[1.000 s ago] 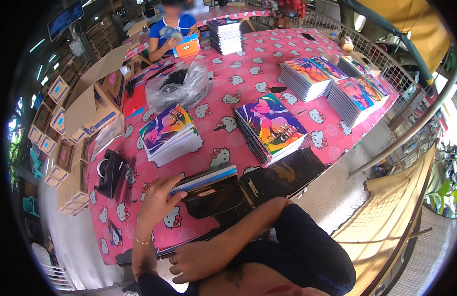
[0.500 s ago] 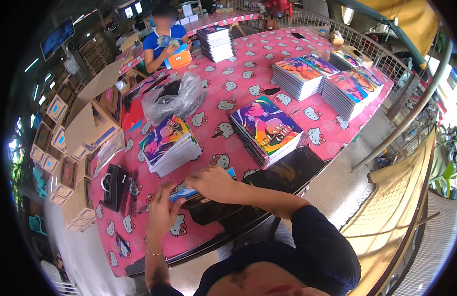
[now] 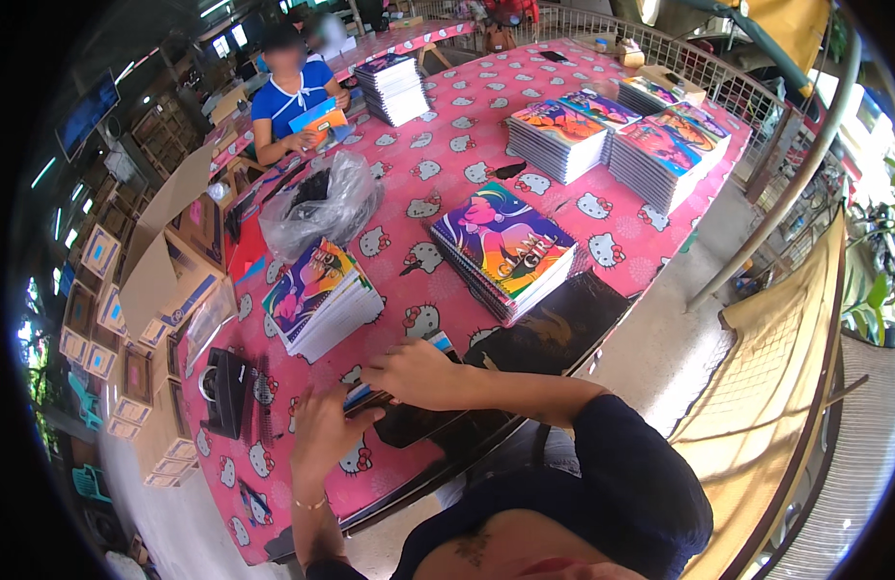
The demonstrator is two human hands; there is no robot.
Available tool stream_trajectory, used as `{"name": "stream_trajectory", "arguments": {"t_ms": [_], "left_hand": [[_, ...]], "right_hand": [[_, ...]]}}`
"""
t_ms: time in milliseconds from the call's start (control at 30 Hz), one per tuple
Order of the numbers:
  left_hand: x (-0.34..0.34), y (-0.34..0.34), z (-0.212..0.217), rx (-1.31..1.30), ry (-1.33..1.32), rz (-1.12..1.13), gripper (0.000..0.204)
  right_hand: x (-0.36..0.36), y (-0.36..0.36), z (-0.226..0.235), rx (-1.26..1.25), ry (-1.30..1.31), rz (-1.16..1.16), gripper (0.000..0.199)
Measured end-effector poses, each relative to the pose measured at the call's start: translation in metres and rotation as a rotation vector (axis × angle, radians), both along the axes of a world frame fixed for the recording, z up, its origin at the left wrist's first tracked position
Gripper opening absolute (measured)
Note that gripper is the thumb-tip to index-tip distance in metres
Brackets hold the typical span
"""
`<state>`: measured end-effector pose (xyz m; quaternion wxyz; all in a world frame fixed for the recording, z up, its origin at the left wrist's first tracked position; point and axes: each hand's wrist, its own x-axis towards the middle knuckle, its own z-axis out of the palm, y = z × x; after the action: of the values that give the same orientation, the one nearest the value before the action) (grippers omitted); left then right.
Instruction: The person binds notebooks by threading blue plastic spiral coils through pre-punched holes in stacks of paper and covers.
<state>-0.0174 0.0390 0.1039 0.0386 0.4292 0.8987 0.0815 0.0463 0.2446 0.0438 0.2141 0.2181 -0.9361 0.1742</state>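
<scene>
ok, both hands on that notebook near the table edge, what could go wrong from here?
1. The notebook under the left hand and right hand lies near the table edge; it may slide off.
2. The right forearm could nudge the tall notebook stack close behind it.

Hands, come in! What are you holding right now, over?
Left hand and right hand both on a thin blue-edged booklet over a black sheet. Grip unclear. Notebook stacks close by, apart from the hands.

The right hand (image 3: pixel 414 372) is now lying across the blue-edged notebook (image 3: pixel 399 382) — reaching further left than before — while the left hand (image 3: pixel 324 430) is sliding lower beneath it.
</scene>
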Motion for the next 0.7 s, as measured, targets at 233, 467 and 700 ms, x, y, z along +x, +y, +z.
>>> {"name": "stream_trajectory", "arguments": {"t_ms": [233, 467, 700], "left_hand": [[-0.016, -0.026, -0.002, 0.377, -0.218, 0.119, 0.028], [-0.052, -0.047, -0.024, 0.33, -0.59, 0.206, 0.029], [-0.026, -0.03, -0.004, 0.448, -0.145, -0.121, 0.033]], "right_hand": [[-0.002, 0.002, 0.003, -0.035, -0.092, 0.004, 0.052], [-0.003, 0.002, 0.0, -0.046, -0.064, 0.024, 0.054], [-0.003, 0.005, -0.001, -0.051, -0.024, 0.046, 0.036]]}}
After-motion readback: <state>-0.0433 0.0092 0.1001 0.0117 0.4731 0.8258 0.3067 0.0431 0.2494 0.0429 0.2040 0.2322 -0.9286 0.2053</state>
